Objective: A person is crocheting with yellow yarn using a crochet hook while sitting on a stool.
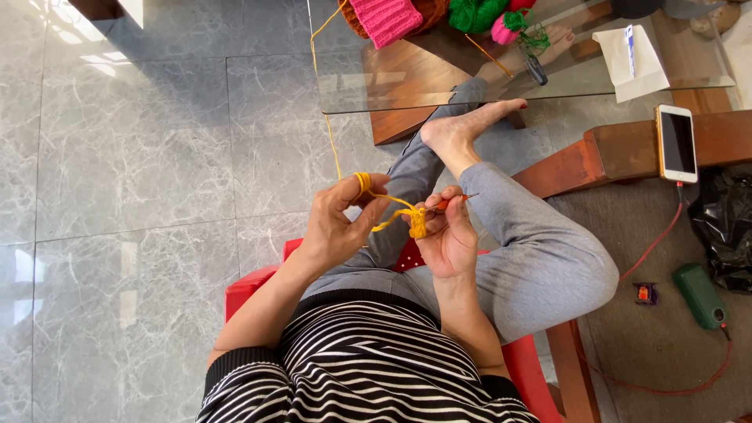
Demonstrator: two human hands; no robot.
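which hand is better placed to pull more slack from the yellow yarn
Left, probably. The left hand already has the yellow yarn wrapped over a finger, on the strand running up to the glass table. The right hand holds the crochet hook.

floor: grey marble tiles | glass table | red chair

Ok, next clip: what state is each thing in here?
Left hand: raised, yellow yarn wound round a finger.
Right hand: closed on crochet hook and small yellow crochet piece.
Yarn strand: taut between the hands.
Phone: lying flat, screen dark, red cable attached.
Pink knit piece: resting on glass table.
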